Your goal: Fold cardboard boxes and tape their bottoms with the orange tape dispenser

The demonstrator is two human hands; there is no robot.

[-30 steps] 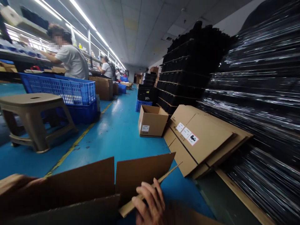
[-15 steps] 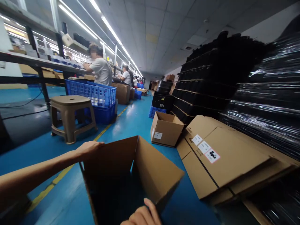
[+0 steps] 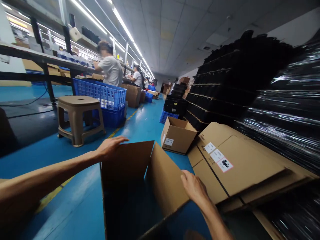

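A brown cardboard box (image 3: 160,180) stands opened up in front of me on the blue floor, its flaps raised and its inside dark. My left hand (image 3: 110,146) rests on the top edge of the far left flap, fingers stretched over it. My right hand (image 3: 193,188) grips the edge of the right flap near its top corner. Both forearms reach in from the bottom of the view.
Flattened cartons (image 3: 240,163) with white labels lean against wrapped black pallet stacks (image 3: 282,110) on the right. A small open carton (image 3: 177,135) sits ahead. Left are a tan stool (image 3: 78,116), blue crates (image 3: 105,98) and seated workers (image 3: 110,68) at a bench.
The flat carton has been spread open into a box shape. My left hand slid along the far flap's edge, and my right hand rose from the near edge onto the right flap.
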